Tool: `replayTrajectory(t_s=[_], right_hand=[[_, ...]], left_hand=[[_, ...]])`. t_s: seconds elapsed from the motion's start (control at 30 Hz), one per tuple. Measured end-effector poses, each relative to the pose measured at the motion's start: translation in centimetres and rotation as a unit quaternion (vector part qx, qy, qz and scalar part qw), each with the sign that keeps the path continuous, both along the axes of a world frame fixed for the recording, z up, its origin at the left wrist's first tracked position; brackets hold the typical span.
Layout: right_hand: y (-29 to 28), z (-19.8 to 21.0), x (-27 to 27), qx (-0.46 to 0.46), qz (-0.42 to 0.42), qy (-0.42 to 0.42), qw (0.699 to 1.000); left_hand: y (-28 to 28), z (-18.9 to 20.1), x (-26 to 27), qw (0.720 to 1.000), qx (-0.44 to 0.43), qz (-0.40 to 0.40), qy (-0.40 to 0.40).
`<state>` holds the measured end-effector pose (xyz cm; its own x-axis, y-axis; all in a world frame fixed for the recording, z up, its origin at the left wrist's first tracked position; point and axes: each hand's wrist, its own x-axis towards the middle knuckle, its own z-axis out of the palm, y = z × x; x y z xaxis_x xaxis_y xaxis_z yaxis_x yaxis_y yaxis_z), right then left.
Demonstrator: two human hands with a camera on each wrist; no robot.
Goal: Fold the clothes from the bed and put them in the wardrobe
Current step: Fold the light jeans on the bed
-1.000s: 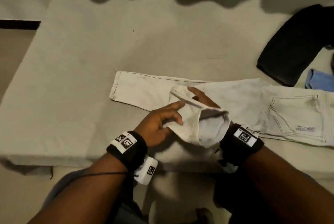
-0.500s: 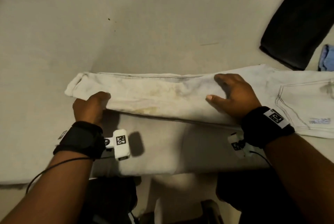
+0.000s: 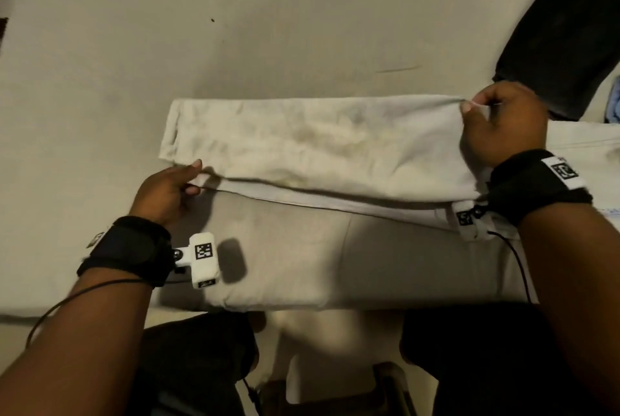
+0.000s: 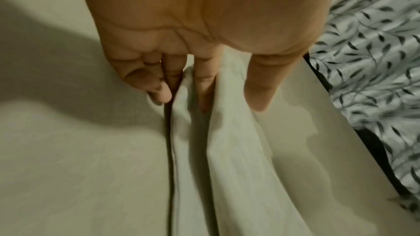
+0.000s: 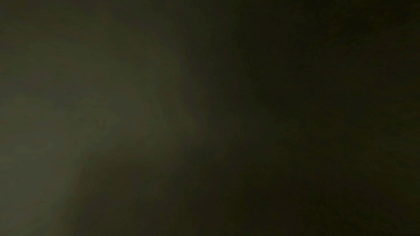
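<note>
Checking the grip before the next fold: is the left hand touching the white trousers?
Touching. The left wrist view shows the left hand with fingers pinching folds of the white trousers; the head view agrees.

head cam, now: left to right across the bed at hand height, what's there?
Left hand pinching the near hem edge → white trousers laid flat on the bed → right hand pinching the far edge → dark garment → a sliver of blue cloth at the frame edge.

Dim, warm, soft-focus light casts blurred shadows across the bed (image 3: 100, 80); right wrist view is black.
</note>
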<state>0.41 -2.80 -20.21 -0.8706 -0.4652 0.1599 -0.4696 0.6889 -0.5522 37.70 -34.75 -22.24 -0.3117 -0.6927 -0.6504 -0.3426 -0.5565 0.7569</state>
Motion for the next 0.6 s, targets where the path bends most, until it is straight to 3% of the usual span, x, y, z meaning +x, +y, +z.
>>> replayTrajectory(t_s=[0.17, 0.3, 0.37, 0.47, 0.57, 0.6], right_hand=[[-1.1, -1.9, 1.2, 0.162, 0.023, -0.082, 0.983], [-1.3, -0.7, 2.2, 0.099, 0.048, -0.029, 0.994], [-2.1, 0.3, 3.6, 0.076, 0.138, -0.013, 0.987], [-3.2, 0.7, 7.3, 0.154, 0.294, -0.035, 0.943], [-2.6, -0.6, 9.9, 0.283, 0.334, -0.034, 0.898], [-2.2, -0.8, 10.3, 0.29, 0.332, -0.031, 0.897]], left_hand=[[0.1, -0.4, -1.1, 0.997, 0.002, 0.07, 0.016], [0.9, -0.4, -2.4, 0.995, -0.002, 0.096, -0.001], [0.9, -0.7, -3.0, 0.994, -0.007, 0.103, -0.022], [-0.2, -0.7, -3.3, 0.992, -0.036, 0.104, -0.055], [-1.6, -2.1, -2.3, 0.987, -0.092, 0.084, -0.106], [-1.6, -2.1, -1.8, 0.986, -0.094, 0.098, -0.094]])
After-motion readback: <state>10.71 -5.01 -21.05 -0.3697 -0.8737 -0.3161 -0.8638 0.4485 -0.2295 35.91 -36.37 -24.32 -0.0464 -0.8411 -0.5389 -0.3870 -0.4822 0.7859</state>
